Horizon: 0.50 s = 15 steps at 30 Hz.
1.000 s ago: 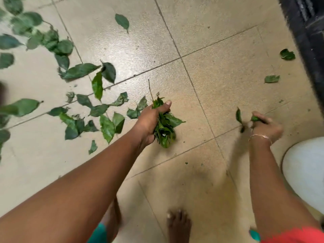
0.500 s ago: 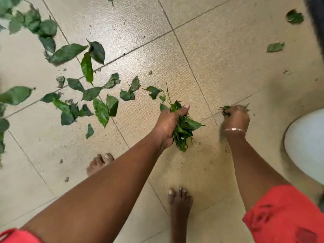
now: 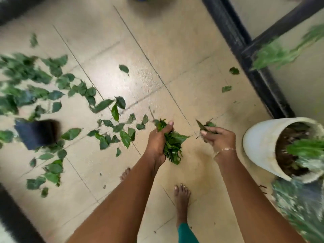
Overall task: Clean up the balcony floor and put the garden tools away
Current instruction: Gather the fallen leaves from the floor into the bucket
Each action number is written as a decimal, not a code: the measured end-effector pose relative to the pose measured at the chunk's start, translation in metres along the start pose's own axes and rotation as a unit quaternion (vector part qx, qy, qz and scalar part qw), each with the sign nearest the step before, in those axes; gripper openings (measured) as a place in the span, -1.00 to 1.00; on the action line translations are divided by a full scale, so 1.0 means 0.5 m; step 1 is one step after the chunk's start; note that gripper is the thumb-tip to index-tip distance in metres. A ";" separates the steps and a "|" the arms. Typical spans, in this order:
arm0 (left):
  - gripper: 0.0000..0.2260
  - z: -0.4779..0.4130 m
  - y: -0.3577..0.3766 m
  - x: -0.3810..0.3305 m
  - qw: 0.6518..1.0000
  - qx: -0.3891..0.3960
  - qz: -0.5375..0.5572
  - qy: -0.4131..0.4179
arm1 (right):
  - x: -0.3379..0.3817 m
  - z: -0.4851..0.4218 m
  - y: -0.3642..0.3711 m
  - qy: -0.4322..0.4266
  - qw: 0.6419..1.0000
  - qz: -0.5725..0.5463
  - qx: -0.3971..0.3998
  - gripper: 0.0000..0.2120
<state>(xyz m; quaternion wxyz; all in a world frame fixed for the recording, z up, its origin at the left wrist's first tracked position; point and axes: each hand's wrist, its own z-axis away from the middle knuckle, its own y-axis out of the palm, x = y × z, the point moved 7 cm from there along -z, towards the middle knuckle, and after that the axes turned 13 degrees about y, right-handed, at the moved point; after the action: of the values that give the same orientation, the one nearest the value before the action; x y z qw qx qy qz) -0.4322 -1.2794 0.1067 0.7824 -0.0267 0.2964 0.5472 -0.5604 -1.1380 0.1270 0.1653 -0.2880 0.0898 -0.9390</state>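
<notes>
the left hand (image 3: pixel 158 141) is curled tight round a thick bunch of leaves (image 3: pixel 172 145), thumb up on top, with the leaves spilling out to the right and below the fist. just beside it, apart from it, the right hand (image 3: pixel 219 139) pinches a few small leaves (image 3: pixel 206 126) between thumb and fingertips, and a thin bracelet (image 3: pixel 226 149) sits on that wrist. both hands hang above the tiled balcony floor (image 3: pixel 175 50). below them a bare right foot (image 3: pixel 182 195) stands on the tiles under a teal trouser leg (image 3: pixel 185 232), and the toes of the left foot (image 3: pixel 125 173) peep out from behind the left forearm. to the left of the left hand lies a wide spread of loose leaves (image 3: pixel 114 130), thickest toward the left edge. among them sits a dark blue object (image 3: pixel 37 133) with what looks like dark bristles, too blurred to name. a single leaf (image 3: pixel 124 68) lies alone further up the floor, and two more leaves (image 3: pixel 234 71) lie near the black railing (image 3: pixel 245 50) at the upper right. to the right of the right hand a white pot (image 3: pixel 259 144) of dark soil holds a green plant (image 3: pixel 306 148), blurred, and more blurred foliage (image 3: pixel 298 204) fills the lower right corner.
</notes>
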 end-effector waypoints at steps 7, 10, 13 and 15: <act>-0.80 0.126 -0.052 -0.334 0.993 -0.079 0.068 0.055 | 0.224 0.301 0.193 0.048 0.984 -0.148 0.086 -0.77; -0.85 0.144 -0.052 -0.470 0.985 -0.105 0.102 0.087 | 0.315 0.364 0.276 0.053 0.977 -0.168 0.119 -0.76; -0.85 0.125 -0.026 -0.581 0.978 -0.112 0.137 0.112 | 0.406 0.381 0.349 0.043 0.970 -0.185 0.149 -0.75; -0.84 0.091 0.001 -0.638 0.974 -0.120 0.151 0.118 | 0.460 0.366 0.387 0.043 0.964 -0.204 0.162 -0.76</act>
<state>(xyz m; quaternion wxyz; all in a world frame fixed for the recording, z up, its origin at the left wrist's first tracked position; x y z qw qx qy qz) -0.4847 -1.5305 0.3017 0.6416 -0.1397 0.3193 0.6833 -0.5854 -1.4145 0.3431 0.0105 -0.2288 -0.1174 -0.9663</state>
